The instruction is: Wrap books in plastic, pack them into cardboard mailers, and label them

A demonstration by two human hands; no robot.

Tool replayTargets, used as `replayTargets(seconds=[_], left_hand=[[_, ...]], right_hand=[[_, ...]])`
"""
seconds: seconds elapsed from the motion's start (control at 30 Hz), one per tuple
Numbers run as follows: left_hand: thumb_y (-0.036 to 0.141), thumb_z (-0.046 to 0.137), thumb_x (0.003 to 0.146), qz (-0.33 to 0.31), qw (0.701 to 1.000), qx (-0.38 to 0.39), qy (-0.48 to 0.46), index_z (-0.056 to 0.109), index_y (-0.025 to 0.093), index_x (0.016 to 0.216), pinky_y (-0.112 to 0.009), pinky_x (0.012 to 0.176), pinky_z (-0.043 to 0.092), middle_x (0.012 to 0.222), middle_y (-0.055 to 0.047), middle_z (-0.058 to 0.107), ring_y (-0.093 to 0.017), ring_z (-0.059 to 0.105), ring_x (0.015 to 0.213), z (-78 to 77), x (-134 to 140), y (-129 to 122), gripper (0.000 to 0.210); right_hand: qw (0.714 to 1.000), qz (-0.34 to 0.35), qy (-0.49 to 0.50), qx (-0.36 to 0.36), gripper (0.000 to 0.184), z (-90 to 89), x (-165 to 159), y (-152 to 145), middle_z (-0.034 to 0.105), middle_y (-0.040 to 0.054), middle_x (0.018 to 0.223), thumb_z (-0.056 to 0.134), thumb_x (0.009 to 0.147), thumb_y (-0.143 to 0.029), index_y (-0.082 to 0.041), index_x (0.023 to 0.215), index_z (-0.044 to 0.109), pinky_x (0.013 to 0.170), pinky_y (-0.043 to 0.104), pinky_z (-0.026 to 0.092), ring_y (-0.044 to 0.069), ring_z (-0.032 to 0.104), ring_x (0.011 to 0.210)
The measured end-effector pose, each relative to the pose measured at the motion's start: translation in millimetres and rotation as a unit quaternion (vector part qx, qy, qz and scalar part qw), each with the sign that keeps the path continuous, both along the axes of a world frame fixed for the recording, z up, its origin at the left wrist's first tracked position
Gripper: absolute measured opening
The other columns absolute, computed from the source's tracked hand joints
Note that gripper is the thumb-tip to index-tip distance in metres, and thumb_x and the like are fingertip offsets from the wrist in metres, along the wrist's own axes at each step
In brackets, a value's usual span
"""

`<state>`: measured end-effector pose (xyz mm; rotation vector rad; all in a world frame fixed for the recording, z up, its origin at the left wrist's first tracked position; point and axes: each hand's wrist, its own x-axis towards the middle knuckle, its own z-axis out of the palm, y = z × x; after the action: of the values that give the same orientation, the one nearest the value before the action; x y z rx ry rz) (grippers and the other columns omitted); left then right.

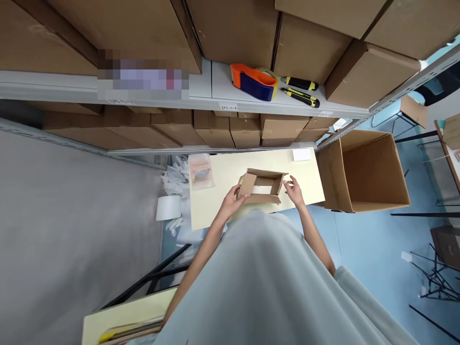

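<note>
- At the centre of my clock face, the small cardboard box (281, 185) sits over the pale yellow table (230, 165), its open top towards me and a pale patch showing inside, though I cannot tell whether that is contents or something seen through it
- At eight o'clock of the box, my left hand (232, 200) is clamped on its end, thumb on the near side, beside the left flap (247, 184)
- At three o'clock of the box, my right hand (294, 192) is raised with fingers bent, the tips right by its end; I cannot tell whether they pinch the edge or are just beside it
- Towards ten o'clock on the table lies a clear plastic bag (201, 171) with something pinkish in it, and near two o'clock a white block (301, 155)
- At three o'clock, beyond the table's end, a large carton (373, 172) gapes open
- At twelve o'clock, the shelf (345, 108) bears brown boxes (312, 45) and an orange-and-blue tape dispenser (253, 82), with two yellow-and-black cutters (304, 84) towards one o'clock
- At nine o'clock, a white cylinder (168, 208) lies near crumpled plastic (176, 175)
</note>
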<state>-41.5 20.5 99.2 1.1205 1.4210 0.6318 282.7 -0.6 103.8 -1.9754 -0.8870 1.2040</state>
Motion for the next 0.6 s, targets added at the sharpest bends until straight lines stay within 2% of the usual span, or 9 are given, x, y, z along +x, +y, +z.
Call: replayTargets(seconds=[0.07, 0.17, 0.37, 0.5, 0.6], left_hand=[[0.04, 0.078, 0.083, 0.017, 1.0, 0.003, -0.003, 0.065, 0.018, 0.14, -0.051, 0.127, 0.047, 0.153, -0.017, 0.068, -0.033, 0.063, 0.146, -4.0, 3, -6, 0.062], [0.043, 0.079, 0.084, 0.052, 0.999, -0.002, -0.009, 0.068, 0.019, 0.137, -0.052, 0.126, 0.048, 0.152, -0.016, 0.07, -0.034, 0.064, 0.145, -10.7, 3, -10, 0.06], [0.045, 0.076, 0.088, 0.129, 0.991, -0.041, -0.001, 0.07, 0.017, 0.14, -0.05, 0.114, 0.058, 0.142, -0.018, 0.075, -0.032, 0.071, 0.133, -30.3, 4, -6, 0.059], [0.037, 0.07, 0.093, 0.17, 0.982, -0.068, 0.042, 0.066, 0.017, 0.145, -0.047, 0.109, 0.061, 0.135, -0.018, 0.078, -0.029, 0.074, 0.128, -42.1, 13, -6, 0.055], [0.034, 0.07, 0.092, 0.16, 0.984, -0.058, 0.05, 0.066, 0.018, 0.143, -0.048, 0.109, 0.061, 0.136, -0.018, 0.078, -0.03, 0.074, 0.128, -46.2, 16, -8, 0.054]], right_hand=[[0.998, 0.032, 0.033, -0.031, 0.075, -7.7, 11, 12, 0.073, 0.0132, 0.135, 0.069, 0.097, -0.062, -0.023, 0.159, 0.054, 0.087, 0.036, 0.069, 0.025, 0.077, 0.112], [0.991, 0.09, 0.089, -0.051, 0.066, -20.3, 19, 25, 0.076, 0.0106, 0.123, 0.068, 0.099, -0.06, -0.024, 0.154, 0.06, 0.085, 0.035, 0.069, 0.024, 0.078, 0.107], [0.983, 0.167, 0.075, 0.012, 0.062, -35.9, 2, 34, 0.078, 0.0076, 0.117, 0.068, 0.097, -0.061, -0.023, 0.146, 0.065, 0.084, 0.037, 0.07, 0.021, 0.077, 0.095], [0.974, 0.221, -0.028, 0.044, 0.055, -37.4, -16, 38, 0.077, 0.01, 0.128, 0.07, 0.098, -0.045, -0.023, 0.149, 0.065, 0.1, 0.042, 0.065, 0.022, 0.078, 0.099], [0.964, 0.239, -0.116, 0.03, 0.057, -36.6, -23, 41, 0.076, 0.0127, 0.132, 0.071, 0.098, -0.039, -0.022, 0.151, 0.063, 0.103, 0.043, 0.063, 0.024, 0.077, 0.099]])
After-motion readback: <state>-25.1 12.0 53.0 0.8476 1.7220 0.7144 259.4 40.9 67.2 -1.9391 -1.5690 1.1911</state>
